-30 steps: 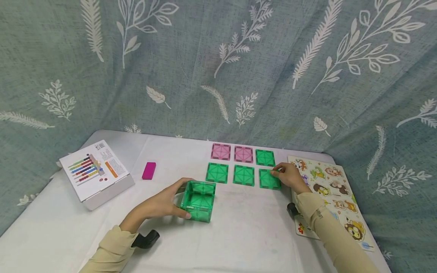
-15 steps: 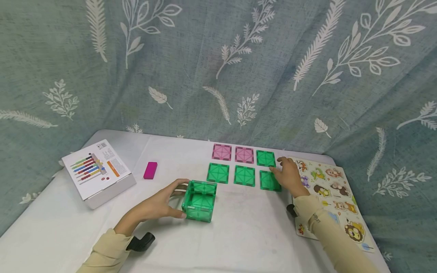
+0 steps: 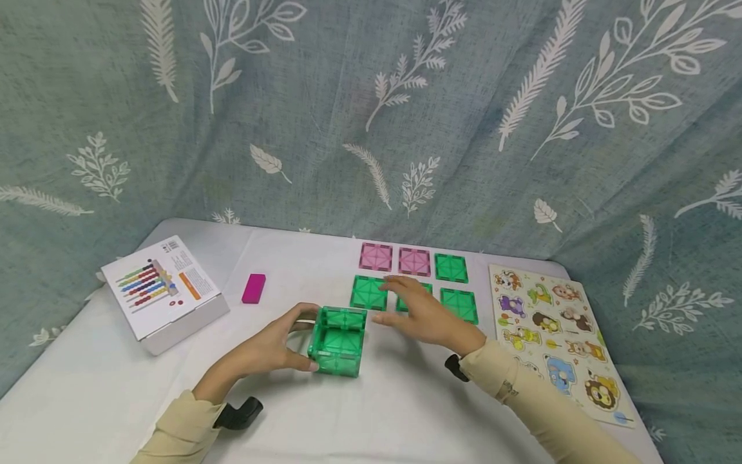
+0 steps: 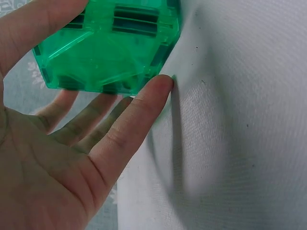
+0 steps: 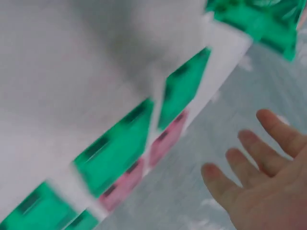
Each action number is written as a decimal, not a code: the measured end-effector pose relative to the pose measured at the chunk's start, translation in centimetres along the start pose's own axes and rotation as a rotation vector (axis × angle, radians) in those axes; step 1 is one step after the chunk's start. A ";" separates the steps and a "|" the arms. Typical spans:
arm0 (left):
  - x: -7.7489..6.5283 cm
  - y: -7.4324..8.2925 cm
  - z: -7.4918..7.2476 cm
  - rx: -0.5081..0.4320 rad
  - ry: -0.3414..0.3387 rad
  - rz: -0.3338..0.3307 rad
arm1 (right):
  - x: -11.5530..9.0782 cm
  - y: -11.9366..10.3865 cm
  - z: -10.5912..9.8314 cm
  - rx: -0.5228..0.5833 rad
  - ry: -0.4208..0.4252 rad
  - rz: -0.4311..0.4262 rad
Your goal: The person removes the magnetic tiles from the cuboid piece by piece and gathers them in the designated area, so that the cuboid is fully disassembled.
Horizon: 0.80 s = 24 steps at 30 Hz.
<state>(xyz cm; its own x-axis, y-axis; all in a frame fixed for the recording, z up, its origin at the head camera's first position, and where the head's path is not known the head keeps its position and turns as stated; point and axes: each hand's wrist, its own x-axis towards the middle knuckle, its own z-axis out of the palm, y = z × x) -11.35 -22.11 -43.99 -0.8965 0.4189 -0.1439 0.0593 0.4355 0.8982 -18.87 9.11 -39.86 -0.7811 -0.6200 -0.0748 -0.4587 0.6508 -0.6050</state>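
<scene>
A box of see-through green magnetic tiles (image 3: 339, 345) stands on the white tabletop. My left hand (image 3: 261, 353) holds its left side, thumb at the front corner and fingers behind. In the left wrist view, the fingers reach around the green box (image 4: 96, 62). My right hand (image 3: 429, 316) hovers just right of the box, fingers spread and holding nothing. It partly covers a flat green tile (image 3: 426, 287). The right wrist view, blurred, shows the right hand (image 5: 268, 187) apart from the box (image 5: 264, 21).
More flat green tiles (image 3: 368, 292) and two pink tiles (image 3: 414, 261) lie in two rows behind. An animal puzzle board (image 3: 545, 335) is at the right. A magenta block (image 3: 254, 289) and a white abacus box (image 3: 165, 293) sit at the left.
My right hand has left the rightmost front green tile and moved left toward the tile box. That tile still lies in place. My left hand stays at the box.
</scene>
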 end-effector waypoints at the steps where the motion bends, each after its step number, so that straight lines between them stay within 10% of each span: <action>1: 0.0 0.0 0.0 -0.002 -0.001 0.001 | 0.1 -0.6 0.3 0.000 -0.029 -0.019; 24: -1.9 1.8 0.7 0.002 -0.138 0.013 | 2.2 -4.9 5.3 -0.123 -0.225 -0.241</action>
<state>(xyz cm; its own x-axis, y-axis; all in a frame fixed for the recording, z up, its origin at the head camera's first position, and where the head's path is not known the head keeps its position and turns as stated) -9.27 -21.54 -42.40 -0.8268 0.5301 -0.1881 0.0714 0.4307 0.8996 -16.08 2.22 -41.22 -0.5379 -0.8341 -0.1225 -0.6766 0.5138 -0.5274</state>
